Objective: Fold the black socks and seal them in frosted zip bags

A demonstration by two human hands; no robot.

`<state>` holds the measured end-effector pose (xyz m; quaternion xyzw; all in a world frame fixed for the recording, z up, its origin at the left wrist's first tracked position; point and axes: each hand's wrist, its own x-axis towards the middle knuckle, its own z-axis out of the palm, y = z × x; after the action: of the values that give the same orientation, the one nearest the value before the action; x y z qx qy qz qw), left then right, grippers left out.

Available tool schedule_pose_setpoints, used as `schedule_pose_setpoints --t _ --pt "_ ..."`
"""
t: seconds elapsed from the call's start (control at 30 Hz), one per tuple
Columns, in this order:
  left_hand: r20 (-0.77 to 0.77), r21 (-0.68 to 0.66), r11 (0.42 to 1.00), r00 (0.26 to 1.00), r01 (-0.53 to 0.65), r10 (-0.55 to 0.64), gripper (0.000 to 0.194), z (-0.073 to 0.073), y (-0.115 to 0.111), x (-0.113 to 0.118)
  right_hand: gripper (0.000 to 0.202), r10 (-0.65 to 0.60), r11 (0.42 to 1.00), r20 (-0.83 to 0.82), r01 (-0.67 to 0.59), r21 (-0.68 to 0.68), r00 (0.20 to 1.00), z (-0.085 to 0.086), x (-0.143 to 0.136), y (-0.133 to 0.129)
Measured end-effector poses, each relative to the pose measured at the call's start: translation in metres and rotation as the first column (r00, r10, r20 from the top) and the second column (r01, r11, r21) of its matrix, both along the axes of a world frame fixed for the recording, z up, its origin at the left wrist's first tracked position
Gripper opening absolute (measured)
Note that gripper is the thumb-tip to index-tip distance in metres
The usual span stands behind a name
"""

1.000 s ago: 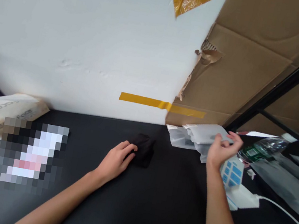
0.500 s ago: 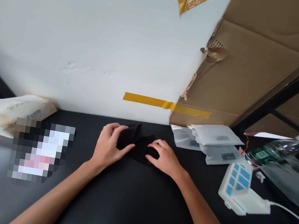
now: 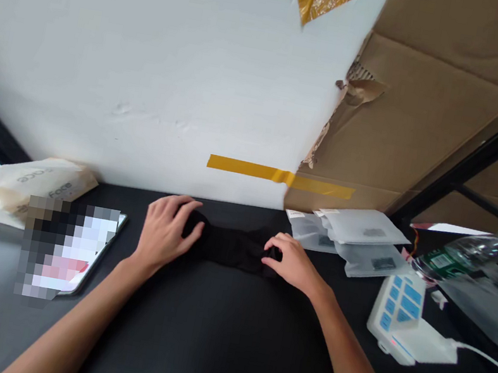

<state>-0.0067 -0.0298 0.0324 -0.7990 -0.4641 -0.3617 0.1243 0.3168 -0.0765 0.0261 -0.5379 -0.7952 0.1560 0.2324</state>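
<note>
A piece of black cloth point(image 3: 233, 248) lies stretched sideways on the black tabletop, hard to tell from the dark surface. My left hand point(image 3: 167, 230) grips its left end, fingers curved over it and thumb on the near side. At the right end my right hand point(image 3: 290, 259) pinches the cloth between thumb and fingers. The middle of the cloth is fairly flat with small creases.
A paper package point(image 3: 27, 189) and a partly blurred phone point(image 3: 89, 258) lie at left. White pouches point(image 3: 362, 226), a plastic bottle point(image 3: 468, 254) and a white power strip point(image 3: 394, 315) with a cable are at right. Behind stands a white panel point(image 3: 154, 67) beside cardboard point(image 3: 425, 115).
My hands have moved apart, the left one leftward and the right one slightly rightward. The cloth, bunched up before, is now longer and flatter between them.
</note>
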Motion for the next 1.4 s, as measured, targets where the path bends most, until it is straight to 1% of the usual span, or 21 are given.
schedule_pose_setpoints --t 0.1,0.27,0.33,0.4,0.47,0.57,0.63,0.67,0.7,0.73,0.77,0.8,0.87,0.9,0.93,1.0,1.1,1.17,1.27,1.33,1.4 --pt "-0.186 -0.097 0.994 0.981 0.044 -0.062 0.062 0.0 -0.004 0.005 0.016 0.035 0.994 -0.109 -0.023 0.105 0.993 0.002 -0.002 0.0" --pt "-0.268 -0.236 0.971 0.963 -0.032 -0.033 0.087 -0.008 0.002 -0.006 0.026 0.142 0.978 -0.344 -0.078 0.194 0.928 0.008 -0.004 -0.003" --pt "-0.268 -0.315 0.949 0.962 -0.031 -0.057 0.079 -0.008 0.006 -0.013 0.027 0.184 0.98 -0.408 -0.135 0.146 0.894 0.011 -0.005 -0.005" --pt "-0.246 -0.378 0.926 0.961 0.025 -0.126 0.053 -0.003 0.009 -0.017 0.027 0.212 0.976 -0.44 -0.21 0.055 0.873 0.014 -0.004 -0.008" --pt "-0.182 -0.419 0.897 0.954 0.144 -0.238 0.027 0.007 0.009 -0.02 0.023 0.224 0.962 -0.456 -0.27 -0.037 0.861 0.017 -0.001 -0.01" --pt "-0.045 -0.485 0.827 0.936 0.284 -0.348 0.019 0.027 0.001 -0.02 0.009 0.216 0.906 -0.527 -0.369 -0.206 0.822 0.02 0.006 -0.011" --pt "0.011 -0.59 0.746 0.927 0.309 -0.375 0.027 0.039 -0.008 -0.019 0.018 0.168 0.851 -0.566 -0.408 -0.329 0.807 0.019 0.009 -0.011" --pt "0.029 -0.655 0.689 0.921 0.312 -0.389 0.03 0.044 -0.012 -0.018 0.022 0.131 0.852 -0.548 -0.377 -0.363 0.826 0.018 0.009 -0.011" --pt "0.042 -0.708 0.635 0.916 0.31 -0.4 0.032 0.047 -0.014 -0.017 0.025 0.098 0.88 -0.499 -0.31 -0.361 0.861 0.016 0.007 -0.011" --pt "0.046 -0.736 0.609 0.919 0.297 -0.392 0.033 0.047 -0.016 -0.016 0.025 0.071 0.923 -0.421 -0.22 -0.316 0.904 0.013 0.005 -0.01" --pt "0.033 -0.729 0.629 0.931 0.271 -0.363 0.034 0.045 -0.015 -0.016 0.024 0.05 0.963 -0.324 -0.131 -0.235 0.945 0.01 0.003 -0.01" --pt "0.005 -0.685 0.689 0.948 0.235 -0.318 0.034 0.041 -0.013 -0.017 0.03 0.033 0.988 -0.224 -0.066 -0.142 0.974 0.007 0.0 -0.009" --pt "-0.076 -0.53 0.835 0.972 0.147 -0.22 0.033 0.027 -0.005 -0.021 0.045 0.026 0.999 -0.058 -0.027 -0.018 0.998 0.0 -0.003 -0.008" --pt "-0.118 -0.466 0.877 0.974 0.119 -0.195 0.036 0.018 0.0 -0.024 0.043 0.028 1.0 -0.005 -0.028 0.002 1.0 -0.002 -0.003 -0.008" --pt "-0.152 -0.434 0.895 0.97 0.105 -0.188 0.036 0.01 0.006 -0.027 0.036 0.03 1.0 0.028 -0.03 0.007 0.999 -0.003 -0.003 -0.007" --pt "-0.183 -0.447 0.888 0.96 0.11 -0.211 0.026 -0.001 0.014 -0.033 0.023 0.044 0.999 0.052 -0.045 0.017 0.998 -0.003 0.0 -0.006" --pt "-0.103 -0.525 0.832 0.957 0.178 -0.27 0.024 0.0 0.016 -0.035 0.02 0.026 0.996 -0.069 -0.02 0.086 0.997 0.005 0.006 -0.006" --pt "-0.013 -0.495 0.851 0.978 0.174 -0.207 0.027 0.008 0.012 -0.03 0.017 -0.067 0.971 -0.31 0.134 0.2 0.948 0.011 0.006 -0.007" --pt "0.027 -0.272 0.962 1.0 0.0 0.008 0.029 0.019 0.002 -0.015 0.023 -0.138 0.863 -0.612 0.398 0.311 0.779 0.013 -0.002 -0.009" --pt "-0.017 -0.163 0.985 0.999 -0.049 0.047 0.029 0.019 -0.004 -0.004 0.023 -0.105 0.855 -0.581 0.371 0.361 0.807 0.009 -0.012 -0.01" --pt "-0.096 -0.197 0.98 0.994 0.032 -0.052 0.03 0.012 -0.009 0.007 0.02 -0.032 0.898 -0.413 0.208 0.388 0.91 0.003 -0.023 -0.012"
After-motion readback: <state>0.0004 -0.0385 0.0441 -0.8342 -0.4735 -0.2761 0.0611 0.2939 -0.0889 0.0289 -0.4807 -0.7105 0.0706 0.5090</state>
